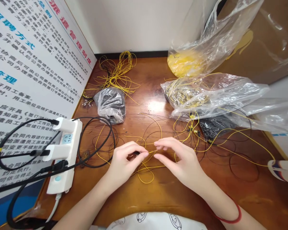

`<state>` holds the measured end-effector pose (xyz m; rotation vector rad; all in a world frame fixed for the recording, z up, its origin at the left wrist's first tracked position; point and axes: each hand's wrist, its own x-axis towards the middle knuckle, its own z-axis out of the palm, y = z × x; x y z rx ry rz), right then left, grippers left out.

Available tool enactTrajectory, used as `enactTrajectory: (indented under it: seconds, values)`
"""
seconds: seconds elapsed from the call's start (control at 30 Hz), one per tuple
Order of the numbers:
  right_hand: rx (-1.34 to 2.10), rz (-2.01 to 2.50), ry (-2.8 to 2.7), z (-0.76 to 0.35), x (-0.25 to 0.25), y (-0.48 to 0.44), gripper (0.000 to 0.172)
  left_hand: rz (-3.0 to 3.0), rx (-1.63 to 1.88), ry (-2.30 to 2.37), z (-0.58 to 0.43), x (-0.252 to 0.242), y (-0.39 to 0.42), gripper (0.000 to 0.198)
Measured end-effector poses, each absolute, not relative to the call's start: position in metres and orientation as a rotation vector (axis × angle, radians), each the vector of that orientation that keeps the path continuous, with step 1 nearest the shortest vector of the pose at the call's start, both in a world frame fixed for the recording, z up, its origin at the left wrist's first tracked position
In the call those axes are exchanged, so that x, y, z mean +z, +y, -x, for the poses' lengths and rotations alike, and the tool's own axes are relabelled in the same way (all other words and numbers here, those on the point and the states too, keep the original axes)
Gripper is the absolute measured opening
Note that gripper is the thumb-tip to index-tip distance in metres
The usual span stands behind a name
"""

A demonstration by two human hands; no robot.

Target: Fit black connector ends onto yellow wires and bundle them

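Head view: the left hand [126,158] pinches a thin yellow wire [153,151] between thumb and index fingertip. The right hand [182,159] is positioned opposite, thumb and fingers parted around the wire without closing on it. The wire is located above the near-middle part of the wooden table [144,203].

Progress: handling of this wire appears to be under way, not complete. A bundle of yellow wires [124,72] lies at the far left, behind a bag with dark contents [110,103]. More wires remain inside a clear plastic bag [188,92] at the right. Whether either group is finished or waiting cannot be determined.

Appearance: the wire is slender and bright yellow. Loose yellow loops [146,182] lie beneath the hands, but their connection to the pinched wire cannot be traced. A small black part [136,153] shows within the left hand's curl.
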<state>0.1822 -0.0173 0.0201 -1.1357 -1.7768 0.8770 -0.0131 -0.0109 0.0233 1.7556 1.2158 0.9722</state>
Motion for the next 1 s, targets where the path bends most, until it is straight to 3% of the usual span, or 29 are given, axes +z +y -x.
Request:
enactTrajectory:
  seconds: [0.2, 0.83, 1.0]
  values:
    - [0.461, 0.942, -2.063, -0.190, 0.018, -0.008, 0.013, -1.794, 0.946, 1.221, 0.011, 0.022, -0.011, 0.009]
    - [0.466, 1.105, -2.217, -0.177, 0.012, -0.015, 0.026, -1.875, 1.035, 1.130, 0.009, 0.023, -0.015, 0.008]
    - [0.638, 1.149, -2.148, -0.173, 0.014, -0.017, 0.029, -1.902, 1.048, 1.113, 0.011, 0.023, -0.016, 0.007]
